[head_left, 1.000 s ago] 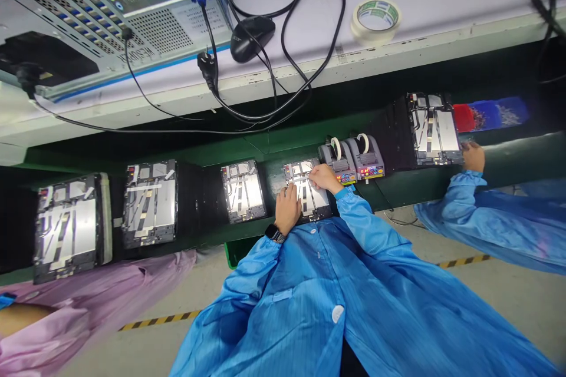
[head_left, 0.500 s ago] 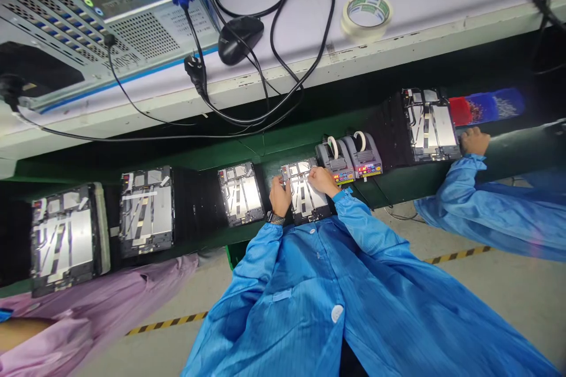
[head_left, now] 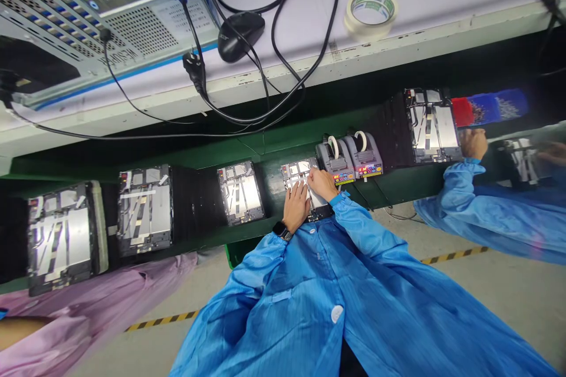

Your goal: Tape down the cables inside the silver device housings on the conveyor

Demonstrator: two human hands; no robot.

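An opened tablet back (head_left: 299,168) with metal plates and tape strips lies on the green conveyor (head_left: 269,147) right in front of me. My left hand (head_left: 296,205) lies flat on its middle, fingers stretched forward. My right hand (head_left: 322,182) rests on the tablet's right part, fingers curled down against the plate; whether it pinches anything I cannot make out. A dark watch (head_left: 281,230) sits on my left wrist. Both sleeves are blue.
Two tape dispensers (head_left: 349,158) stand just right of the tablet. More opened tablets (head_left: 240,191) lie along the belt to the left. A co-worker's hand (head_left: 472,142) touches another tablet (head_left: 431,125) at right. A pink sleeve (head_left: 88,300) is at left. Above: computer case (head_left: 97,6), mouse (head_left: 240,28), tape roll (head_left: 370,10).
My left hand has moved from the tablet's left edge onto its middle and now lies flat. My right hand stayed on the right part. The co-worker's tablet shifted little.
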